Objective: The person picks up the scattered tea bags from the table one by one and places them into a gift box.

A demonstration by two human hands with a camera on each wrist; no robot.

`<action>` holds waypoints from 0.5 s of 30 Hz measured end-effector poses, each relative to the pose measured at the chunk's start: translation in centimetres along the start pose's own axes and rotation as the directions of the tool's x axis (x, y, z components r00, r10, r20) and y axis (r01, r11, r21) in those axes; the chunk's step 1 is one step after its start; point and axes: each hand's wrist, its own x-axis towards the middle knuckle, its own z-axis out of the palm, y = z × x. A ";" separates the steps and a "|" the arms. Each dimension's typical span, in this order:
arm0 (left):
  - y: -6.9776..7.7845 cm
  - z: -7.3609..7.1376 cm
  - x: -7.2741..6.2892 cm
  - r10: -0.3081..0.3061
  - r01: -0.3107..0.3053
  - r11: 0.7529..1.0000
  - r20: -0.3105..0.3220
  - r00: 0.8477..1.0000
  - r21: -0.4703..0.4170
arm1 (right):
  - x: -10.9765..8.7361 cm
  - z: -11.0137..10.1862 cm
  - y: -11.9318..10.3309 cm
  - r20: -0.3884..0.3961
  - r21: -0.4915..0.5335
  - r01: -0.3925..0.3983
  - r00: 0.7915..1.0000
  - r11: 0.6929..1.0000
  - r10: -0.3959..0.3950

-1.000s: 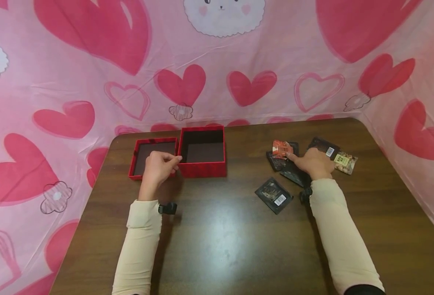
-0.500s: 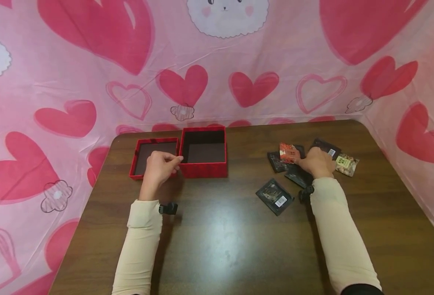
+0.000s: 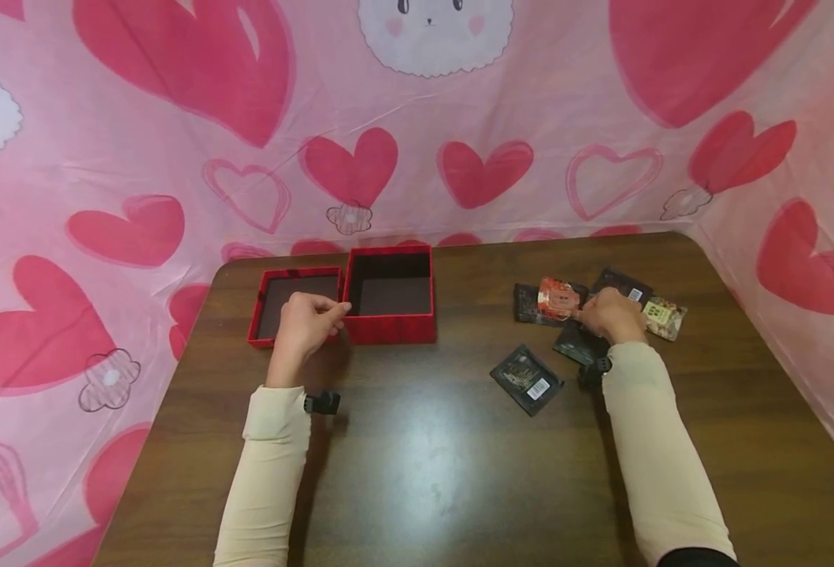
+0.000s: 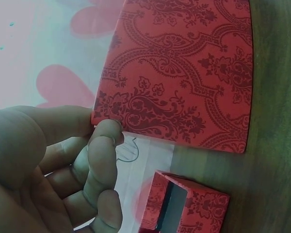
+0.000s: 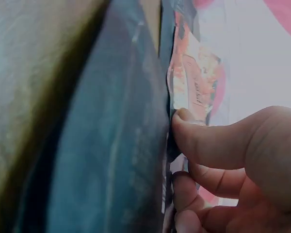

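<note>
My left hand pinches the near left corner of a red patterned box, which stands open side up with a dark inside. In the left wrist view, thumb and forefinger meet at that corner of the box. At the right, my right hand pinches the edge of an orange sachet. This sachet lies over black sachets. The right wrist view has the thumb at the edge of the orange sachet, with a dark sachet large in front.
A shallow red lid lies inside up, left of the box. One black sachet with a white label lies nearer on the brown table. Past the right hand are another black sachet and a patterned one. A pink heart-print cloth hangs behind.
The orange sachet has shifted right and turned, and my right hand has drawn slightly right, its fingers closing on the edge. My left hand and the box keep their places.
</note>
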 end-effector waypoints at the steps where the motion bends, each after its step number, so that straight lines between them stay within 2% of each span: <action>1: 0.0 0.0 0.0 0.000 0.000 1.000 0.000 1.000 0.002 | 0.0 0.0 0.1 -0.005 0.003 0.002 1.000 1.000 -0.002; 7: 0.1 0.2 0.0 -0.002 0.002 1.000 0.002 1.000 0.004 | -0.4 -0.3 0.3 -0.066 0.064 0.062 0.996 0.996 -0.058; 11: 0.2 0.2 0.0 -0.003 0.003 1.000 0.000 1.000 0.008 | -0.6 -0.6 0.4 -0.152 0.134 0.148 0.980 0.980 -0.127; 15: 0.2 0.2 -0.1 -0.007 0.007 1.000 0.001 1.000 0.006 | -0.8 -0.6 0.7 -0.219 0.195 0.157 0.969 0.968 -0.113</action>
